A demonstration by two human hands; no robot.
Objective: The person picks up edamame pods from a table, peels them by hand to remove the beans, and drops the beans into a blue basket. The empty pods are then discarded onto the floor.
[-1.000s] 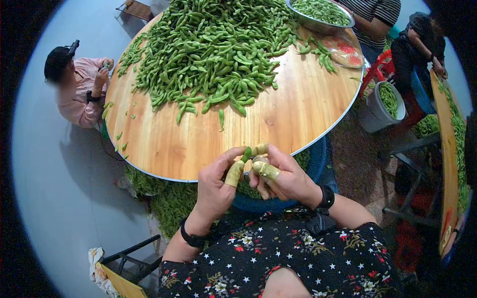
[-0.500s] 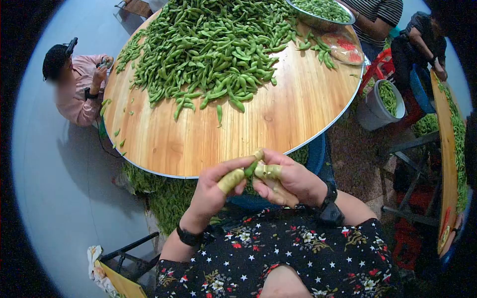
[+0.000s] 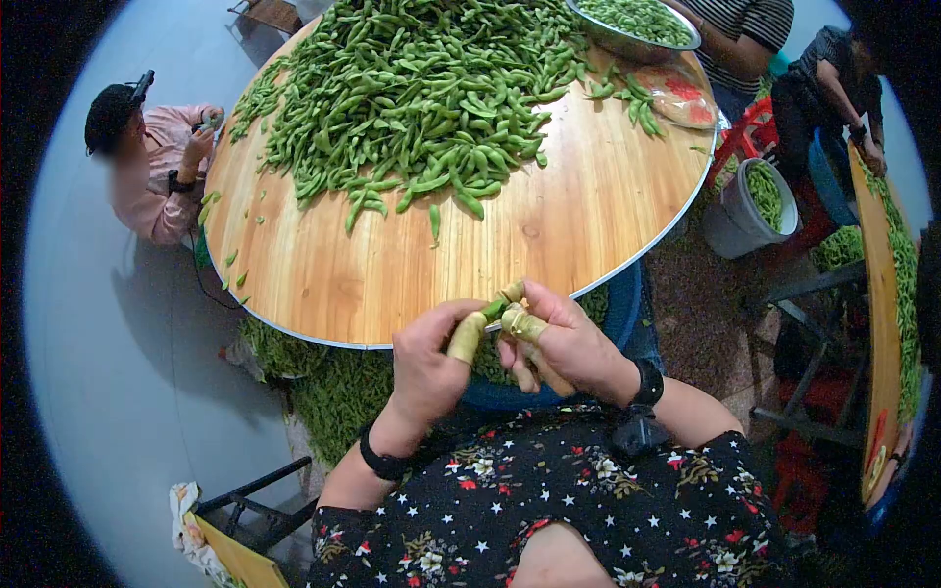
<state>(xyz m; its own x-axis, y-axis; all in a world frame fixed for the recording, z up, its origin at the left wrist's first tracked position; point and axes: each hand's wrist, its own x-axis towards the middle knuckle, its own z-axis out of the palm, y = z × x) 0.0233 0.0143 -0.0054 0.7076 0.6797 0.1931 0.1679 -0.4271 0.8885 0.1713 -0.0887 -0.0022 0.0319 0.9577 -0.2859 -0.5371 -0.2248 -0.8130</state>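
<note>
Just off the near edge of the round wooden table (image 3: 578, 216), both my hands meet around one green soybean pod (image 3: 494, 308). My left hand (image 3: 436, 348) pinches one end of it, the thumb wrapped in a yellowish cover. My right hand (image 3: 569, 343) grips the other end, with similar covers on its thumb and forefinger. Much of the pod is hidden by the fingers. Beyond my hands lies a large heap of soybean pods (image 3: 412, 108), with a single loose pod (image 3: 434, 223) nearer to me.
A metal bowl of shelled beans (image 3: 637, 24) stands at the far right, near a plastic bag (image 3: 676, 96). A white bucket (image 3: 740, 220) with pods is on the floor. A blue tub (image 3: 622, 304) and pod husks (image 3: 343, 392) lie under the table. Other people sit around, one at left (image 3: 162, 176).
Both hands stay together on the pod. The left hand has turned and its thumb now points more upright; the right fingers have shifted slightly upward around the pod.
</note>
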